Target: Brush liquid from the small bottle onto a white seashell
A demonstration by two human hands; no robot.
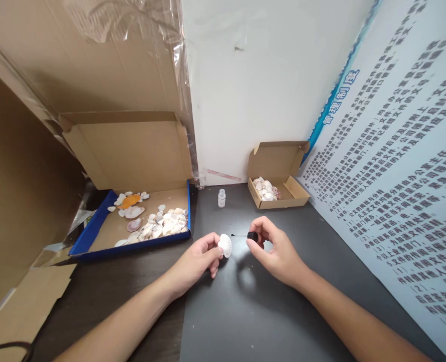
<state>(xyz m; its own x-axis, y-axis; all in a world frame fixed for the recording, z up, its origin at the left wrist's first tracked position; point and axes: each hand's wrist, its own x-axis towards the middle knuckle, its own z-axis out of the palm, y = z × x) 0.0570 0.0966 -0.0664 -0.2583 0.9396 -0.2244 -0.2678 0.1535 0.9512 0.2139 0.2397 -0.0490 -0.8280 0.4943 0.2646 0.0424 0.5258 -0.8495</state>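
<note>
My left hand (198,259) pinches a small white ribbed seashell (225,245) just above the dark table. My right hand (277,249) grips a black cap with a thin brush (250,236), whose tip points left toward the shell, a short gap apart. A small clear bottle (221,197) without its cap stands upright behind the hands, near the wall.
A blue-edged cardboard box (95,229) with several pale shells and an orange one lies at the left. A smaller cardboard box (285,198) holding shells sits at the back right. A printed poster (396,166) leans along the right side. Loose cardboard (23,301) lies at the front left.
</note>
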